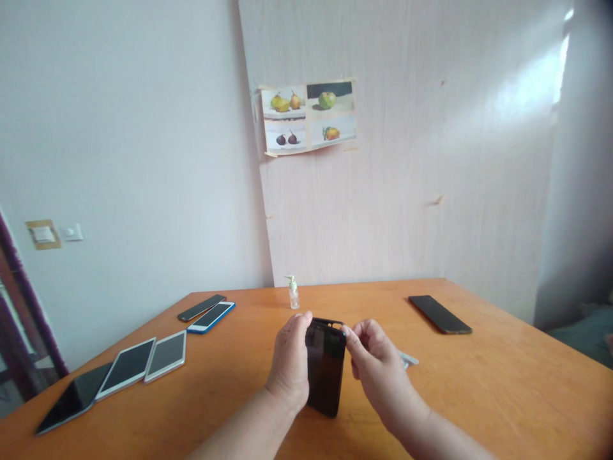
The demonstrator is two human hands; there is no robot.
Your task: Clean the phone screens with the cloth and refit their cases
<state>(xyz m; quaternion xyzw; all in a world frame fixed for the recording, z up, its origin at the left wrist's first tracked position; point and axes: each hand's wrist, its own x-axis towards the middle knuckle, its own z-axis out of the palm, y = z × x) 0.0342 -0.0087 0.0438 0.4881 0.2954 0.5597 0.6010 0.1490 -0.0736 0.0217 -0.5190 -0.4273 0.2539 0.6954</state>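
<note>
Black phone (325, 374), left fingers (301, 329) closed around its left edge, right fingers (355, 345) pinched on its upper-right corner

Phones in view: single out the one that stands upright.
The black phone held upright between the left hand and right hand; all the others lie on the table.
</note>
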